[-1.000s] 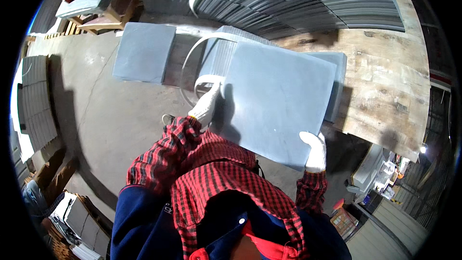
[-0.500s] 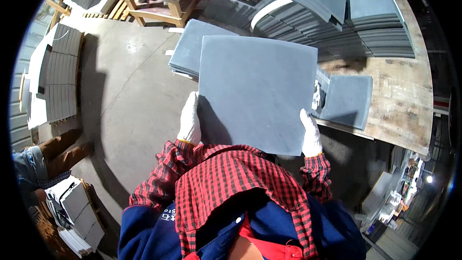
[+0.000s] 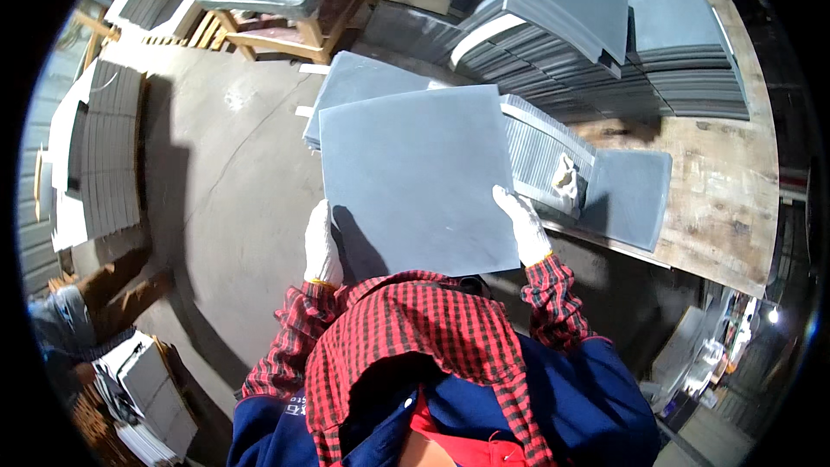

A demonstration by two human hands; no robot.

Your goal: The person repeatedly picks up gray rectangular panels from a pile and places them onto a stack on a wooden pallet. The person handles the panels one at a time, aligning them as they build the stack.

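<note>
A square grey stone tile (image 3: 415, 177) is held up in front of my body, its smooth face toward me and tilted slightly. My left hand (image 3: 322, 246), in a white knit glove, grips its left edge near the bottom. On the opposite edge my right hand (image 3: 523, 227), gloved the same way, is closed with its thumb on the face. The fingers behind the tile are hidden. Just beyond it lies a low stack of similar grey tiles (image 3: 367, 78), partly covered by the held one. To the right sits a ribbed grey block (image 3: 540, 143) with a crumpled white cloth (image 3: 566, 180) on it.
A wooden worktable (image 3: 722, 199) on the right carries a single grey tile (image 3: 627, 195) and rows of stacked tiles (image 3: 692, 78). A wooden bench (image 3: 285, 43) stands far left. White slab stacks (image 3: 104, 147) line the left side. Another person's legs (image 3: 112, 294) show at lower left.
Both hands have carried the tile to the left and turned it a little counterclockwise. More of the ribbed block and white cloth shows now.
</note>
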